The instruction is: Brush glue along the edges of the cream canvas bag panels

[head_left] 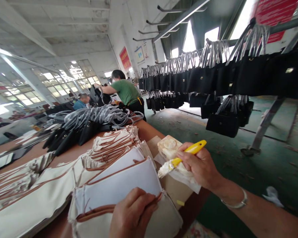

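Note:
In my right hand [201, 165] is a yellow-handled brush [193, 147], its bristles coated in white paste and pointing left. The brush tip is just right of a cream bag piece [94, 226] with brown edging and a pale lining [124, 183]. My left hand [134, 211] is closed on the near brown-trimmed edge of that piece, holding it apart from the lining; the fingertips are partly hidden. Behind the brush stands a paste-crusted white tub [169, 145] on a sheet of white paper [195, 185].
Stacks of cream bag pieces [39, 201] spread leftward over the brown table [149, 130]. Black bags with grey wrapped handles [99, 115] are heaped farther back. A co-worker in green [126, 91] leans over the table. Black bags [223, 125] hang from a wheeled rack at right.

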Available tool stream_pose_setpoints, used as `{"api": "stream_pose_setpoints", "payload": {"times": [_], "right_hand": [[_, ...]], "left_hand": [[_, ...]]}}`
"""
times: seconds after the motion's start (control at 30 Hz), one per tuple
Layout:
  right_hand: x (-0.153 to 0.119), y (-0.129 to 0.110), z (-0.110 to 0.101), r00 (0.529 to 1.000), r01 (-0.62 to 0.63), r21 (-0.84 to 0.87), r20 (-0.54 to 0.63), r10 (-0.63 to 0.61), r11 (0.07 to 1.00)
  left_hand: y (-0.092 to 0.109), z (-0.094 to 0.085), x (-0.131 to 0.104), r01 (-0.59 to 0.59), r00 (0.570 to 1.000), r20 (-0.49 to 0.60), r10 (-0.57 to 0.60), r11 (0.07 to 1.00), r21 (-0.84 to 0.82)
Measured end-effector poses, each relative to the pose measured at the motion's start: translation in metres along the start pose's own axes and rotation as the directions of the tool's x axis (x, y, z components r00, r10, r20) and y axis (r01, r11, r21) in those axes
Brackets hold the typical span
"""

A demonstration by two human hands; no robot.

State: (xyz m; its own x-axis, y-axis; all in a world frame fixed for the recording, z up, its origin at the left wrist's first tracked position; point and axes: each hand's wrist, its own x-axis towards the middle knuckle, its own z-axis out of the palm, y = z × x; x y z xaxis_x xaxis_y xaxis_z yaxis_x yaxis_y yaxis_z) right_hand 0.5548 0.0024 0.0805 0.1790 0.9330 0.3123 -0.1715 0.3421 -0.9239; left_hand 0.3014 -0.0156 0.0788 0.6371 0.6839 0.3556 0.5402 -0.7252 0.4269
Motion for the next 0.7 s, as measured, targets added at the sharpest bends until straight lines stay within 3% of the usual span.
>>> {"api": "stream_pose_setpoints", "payload": {"times": [0.1,0.27,0.43,0.53,0.63,0.7], "right_hand": [[0.001,-0.001,0.003,0.986,-0.141,0.109,0.106,0.130,0.984],[-0.005,-0.008,0.002,0.901,-0.360,0.153,0.312,0.301,0.920],[-0.006,-0.019,-0.008,0.953,-0.243,0.131,0.220,0.210,0.961],[-0.008,-0.014,-0.002,0.949,-0.231,0.079,0.238,0.207,0.970],[-0.012,-0.011,0.001,0.922,-0.299,0.155,0.301,0.243,0.941],[-0.012,-0.012,-0.005,0.940,-0.295,0.235,0.245,0.237,0.926]], "left_hand": [[-0.002,0.006,-0.006,-0.079,0.996,-0.030,0.083,0.988,0.130],[-0.001,0.009,-0.006,-0.118,0.992,-0.031,0.125,0.977,0.176],[0.004,0.009,-0.004,-0.107,0.994,-0.009,0.110,0.980,0.166],[0.003,0.009,-0.002,-0.081,0.997,0.010,0.080,0.982,0.172],[-0.002,0.002,-0.005,-0.006,1.000,0.022,-0.001,0.954,0.299],[-0.005,-0.008,-0.011,0.041,0.999,-0.003,-0.044,0.894,0.447]]}}
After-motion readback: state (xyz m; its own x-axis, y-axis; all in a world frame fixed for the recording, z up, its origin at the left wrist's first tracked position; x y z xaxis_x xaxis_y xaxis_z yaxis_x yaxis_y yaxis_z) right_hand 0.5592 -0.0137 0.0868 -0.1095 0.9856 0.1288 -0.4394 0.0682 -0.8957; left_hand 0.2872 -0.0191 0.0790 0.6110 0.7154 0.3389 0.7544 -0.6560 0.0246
